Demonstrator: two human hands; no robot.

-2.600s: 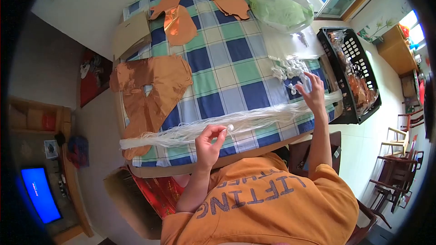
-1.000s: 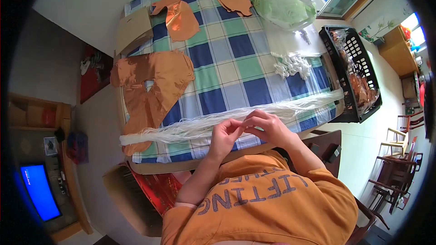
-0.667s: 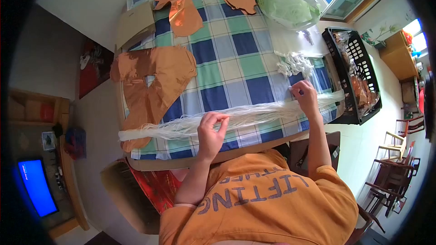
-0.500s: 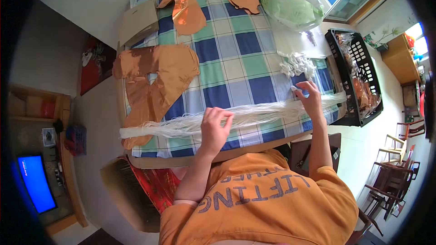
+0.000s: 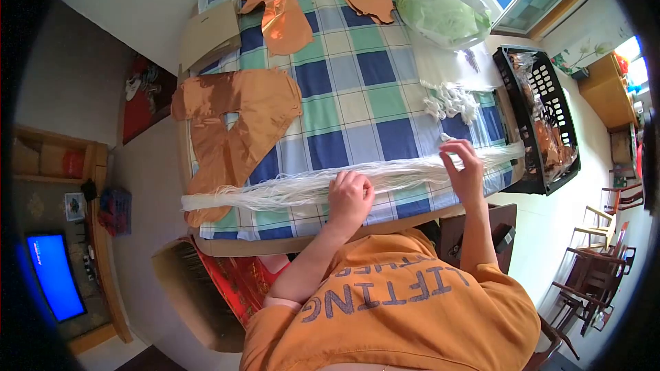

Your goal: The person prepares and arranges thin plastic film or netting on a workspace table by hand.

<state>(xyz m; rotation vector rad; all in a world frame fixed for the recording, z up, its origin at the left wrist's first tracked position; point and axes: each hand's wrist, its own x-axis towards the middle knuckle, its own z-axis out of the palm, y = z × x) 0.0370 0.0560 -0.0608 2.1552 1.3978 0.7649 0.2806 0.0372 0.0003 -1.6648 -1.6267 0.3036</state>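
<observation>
A long bundle of loose white strands [image 5: 289, 189] stretches across the near side of the bed-like surface, gathered at its left end. Over the middle of it is my left hand [image 5: 351, 199], fingers curled in; whatever they may hold is hidden. My right hand [image 5: 465, 168] is farther right over the strands, thumb and forefinger bent toward each other in a pinch. Anything between those fingertips is too fine to make out. Just beyond them lies a small white piece [image 5: 446, 137], and farther back a pile of white knotted bundles [image 5: 452, 103].
Copper-coloured foil sheets [image 5: 265, 106] lie at left, under the bundle's end. More foil shapes [image 5: 287, 27] and a cardboard piece [image 5: 210, 34] are farther back. A plastic bag [image 5: 443, 14] stands at back right. A black crate [image 5: 543, 82] with wrapped items borders the right edge.
My left hand has moved right along the strands and its fingers have curled in. My right hand has drawn slightly toward me, away from the small white piece.
</observation>
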